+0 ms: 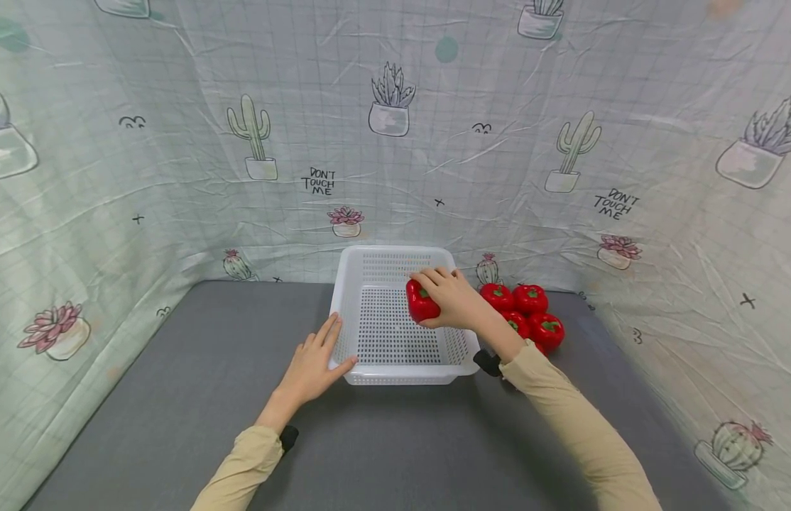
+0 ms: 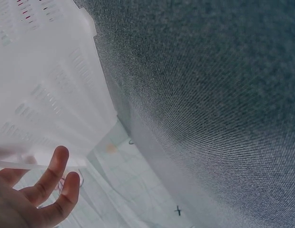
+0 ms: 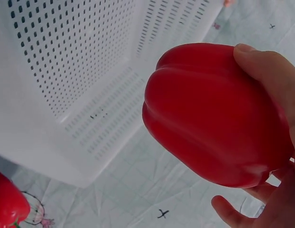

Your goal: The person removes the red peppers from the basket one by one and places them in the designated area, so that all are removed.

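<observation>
My right hand grips a red bell pepper over the right part of a white perforated basket. In the right wrist view the pepper fills the middle, with the thumb on one side and fingers around the other. The basket's inside shows bare holed floor in the head view. At the basket's left rim rests my left hand, fingers extended along the edge and thumb near the front corner. The left wrist view shows its fingers spread beside the basket wall.
Several red bell peppers sit grouped to the right of the basket, partly behind my right forearm. Under everything lies a dark grey tabletop. A pale cloth printed with cacti hangs behind and along both sides.
</observation>
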A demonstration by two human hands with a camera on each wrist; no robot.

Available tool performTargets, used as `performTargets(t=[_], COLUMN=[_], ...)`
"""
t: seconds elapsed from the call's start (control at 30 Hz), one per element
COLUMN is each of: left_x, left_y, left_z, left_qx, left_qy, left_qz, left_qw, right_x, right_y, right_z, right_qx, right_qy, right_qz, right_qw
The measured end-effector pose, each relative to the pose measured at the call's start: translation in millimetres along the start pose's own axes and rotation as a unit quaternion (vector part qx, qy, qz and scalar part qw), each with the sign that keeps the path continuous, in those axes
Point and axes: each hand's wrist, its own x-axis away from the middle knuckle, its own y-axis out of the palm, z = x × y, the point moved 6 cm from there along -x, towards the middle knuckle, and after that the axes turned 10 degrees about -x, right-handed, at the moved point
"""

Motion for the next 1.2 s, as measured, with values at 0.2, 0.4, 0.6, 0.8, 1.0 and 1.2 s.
performTargets(t=[0.2, 0.4, 0.6, 0.8, 1.0, 1.2], left_x=[0.7, 0.6, 0.9, 0.8, 1.2, 0.6], left_y=[0.3, 0.4, 1.5, 0.3, 0.3, 0.3], left_z=[-0.3, -0.1, 0.4, 0.5, -1.0, -0.4], left_qx=[0.000, 0.004, -0.001, 0.001, 0.001, -0.001], left_qy=[-0.002, -0.004, -0.006, -0.006, -0.004, 0.001], left_qz=[0.003, 0.005, -0.005, 0.004, 0.004, 0.007], left_qw=[1.0000, 1.0000, 1.0000, 1.0000, 1.0000, 1.0000], right_x=[16.1, 32.7, 48.3, 62.0, 74.4, 88.9], right_y=[-4, -9, -16, -19, -22, -27], right_z=[5, 13, 20, 24, 24, 30], right_qx=[0.007, 0.000, -0.019, -0.018, -0.006, -0.003], right_qy=[0.004, 0.026, 0.039, 0.035, 0.026, 0.037], right_qz=[0.018, 0.023, 0.045, 0.059, 0.070, 0.082], right_qw=[0.9998, 0.9994, 0.9981, 0.9975, 0.9972, 0.9959])
